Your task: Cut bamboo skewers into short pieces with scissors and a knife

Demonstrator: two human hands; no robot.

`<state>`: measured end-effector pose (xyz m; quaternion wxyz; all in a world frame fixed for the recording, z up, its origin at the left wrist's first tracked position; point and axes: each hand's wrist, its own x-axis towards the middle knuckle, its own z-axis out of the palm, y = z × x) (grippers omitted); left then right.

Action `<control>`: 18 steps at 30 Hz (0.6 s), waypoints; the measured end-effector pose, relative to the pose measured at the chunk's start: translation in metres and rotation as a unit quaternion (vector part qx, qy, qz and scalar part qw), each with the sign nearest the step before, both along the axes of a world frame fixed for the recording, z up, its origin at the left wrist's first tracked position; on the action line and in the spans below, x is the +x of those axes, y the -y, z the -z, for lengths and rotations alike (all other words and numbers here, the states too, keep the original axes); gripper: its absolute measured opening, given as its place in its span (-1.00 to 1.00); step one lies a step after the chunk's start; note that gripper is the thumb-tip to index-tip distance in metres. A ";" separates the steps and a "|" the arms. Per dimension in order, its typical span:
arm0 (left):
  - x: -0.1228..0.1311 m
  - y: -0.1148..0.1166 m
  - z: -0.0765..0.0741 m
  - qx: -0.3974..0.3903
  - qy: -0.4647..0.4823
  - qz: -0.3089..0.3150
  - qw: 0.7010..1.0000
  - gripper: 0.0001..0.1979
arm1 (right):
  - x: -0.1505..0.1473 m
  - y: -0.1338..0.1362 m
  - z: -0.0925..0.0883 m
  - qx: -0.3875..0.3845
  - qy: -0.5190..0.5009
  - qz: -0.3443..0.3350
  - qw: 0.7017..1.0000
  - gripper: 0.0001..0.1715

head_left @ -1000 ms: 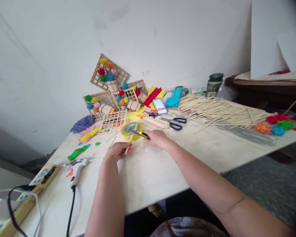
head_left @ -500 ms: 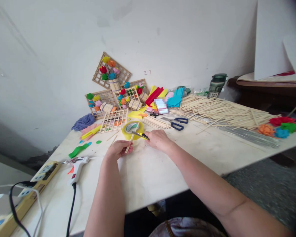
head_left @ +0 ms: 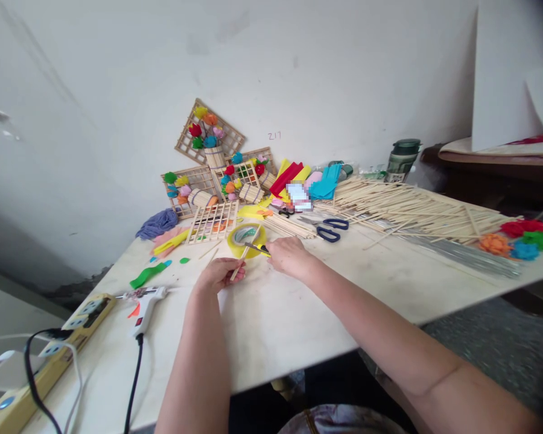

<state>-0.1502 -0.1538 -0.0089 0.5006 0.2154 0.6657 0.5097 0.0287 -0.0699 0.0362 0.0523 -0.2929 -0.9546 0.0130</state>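
Note:
My left hand [head_left: 218,275] pinches the near end of a thin wooden stick [head_left: 243,256], which slants up across a yellow tape roll [head_left: 247,239]. Closed round a yellow and black utility knife [head_left: 256,247] is my right hand [head_left: 290,257], and the blade rests against the stick just above the left fingers. Both hands lie on the white table [head_left: 298,313] near its middle.
A white glue gun [head_left: 145,302] and a power strip [head_left: 49,355] lie at the left. Blue scissors [head_left: 329,228], a big heap of sticks [head_left: 411,205], metal wires [head_left: 461,253], paper flowers [head_left: 522,236], stick lattice frames [head_left: 210,150] and a green bottle [head_left: 400,158] lie beyond.
The hands stay as they were, stick and knife together. The view has shifted slightly, so everything sits a little to the right.

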 end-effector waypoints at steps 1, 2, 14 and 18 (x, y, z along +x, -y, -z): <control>-0.001 0.000 0.000 0.004 -0.005 0.002 1.000 -0.94 | -0.001 0.000 -0.001 -0.002 0.005 -0.003 1.000 -0.71; -0.001 0.000 0.001 0.009 -0.010 0.004 1.000 -0.94 | -0.002 -0.001 -0.002 -0.003 0.010 -0.005 1.000 -0.71; -0.006 -0.003 -0.001 0.018 -0.028 0.010 0.999 -0.90 | -0.015 -0.006 -0.001 -0.013 0.021 0.012 1.000 -0.68; -0.006 -0.003 -0.002 0.033 -0.059 0.009 0.998 -0.83 | -0.011 -0.006 0.003 -0.023 0.020 0.016 0.999 -0.67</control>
